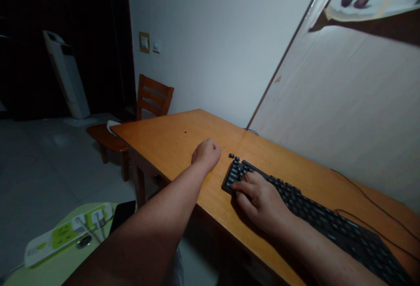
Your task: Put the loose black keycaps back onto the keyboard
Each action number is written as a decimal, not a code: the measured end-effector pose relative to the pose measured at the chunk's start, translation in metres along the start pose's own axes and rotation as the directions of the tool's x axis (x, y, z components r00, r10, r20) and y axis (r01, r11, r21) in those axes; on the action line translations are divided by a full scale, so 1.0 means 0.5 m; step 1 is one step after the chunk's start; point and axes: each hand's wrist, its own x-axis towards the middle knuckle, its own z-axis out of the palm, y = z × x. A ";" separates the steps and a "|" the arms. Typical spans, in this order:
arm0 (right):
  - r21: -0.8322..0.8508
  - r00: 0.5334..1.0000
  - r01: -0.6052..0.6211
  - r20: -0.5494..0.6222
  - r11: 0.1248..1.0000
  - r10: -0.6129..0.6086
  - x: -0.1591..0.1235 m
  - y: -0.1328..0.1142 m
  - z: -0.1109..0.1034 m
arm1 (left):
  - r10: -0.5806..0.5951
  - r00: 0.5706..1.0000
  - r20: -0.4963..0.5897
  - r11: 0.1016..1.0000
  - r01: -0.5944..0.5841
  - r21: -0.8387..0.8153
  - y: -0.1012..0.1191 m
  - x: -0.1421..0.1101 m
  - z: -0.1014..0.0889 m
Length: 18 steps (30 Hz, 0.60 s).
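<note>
A black keyboard (315, 216) lies along the orange wooden table (170, 137). My right hand (259, 198) rests on the keyboard's left end, fingers curled down onto the keys. Two loose black keycaps (233, 157) lie on the wood just beyond that end. My left hand (206, 154) sits on the table to the left of the keyboard, closed in a loose fist; what it holds, if anything, is hidden.
A wooden chair (144, 102) stands at the table's far end. A black cable (367, 194) runs along the wall side. A green stool (59, 255) at lower left carries a power strip (65, 233) and a dark phone (122, 216). A white appliance (65, 74) leans by the dark doorway.
</note>
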 end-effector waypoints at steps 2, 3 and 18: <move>-0.006 1.000 -0.021 -0.006 1.000 0.021 0.000 0.000 0.003 | 0.006 1.000 -0.011 1.000 -0.006 0.006 -0.001 0.000 0.002; -0.007 0.999 -0.029 -0.016 1.000 0.029 0.001 0.001 0.004 | 0.012 1.000 -0.015 1.000 -0.012 0.008 -0.001 0.000 0.002; 0.070 0.982 -0.170 -0.067 0.983 0.175 0.055 0.055 -0.041 | 0.010 1.000 -0.016 1.000 -0.010 -0.004 -0.002 -0.003 0.001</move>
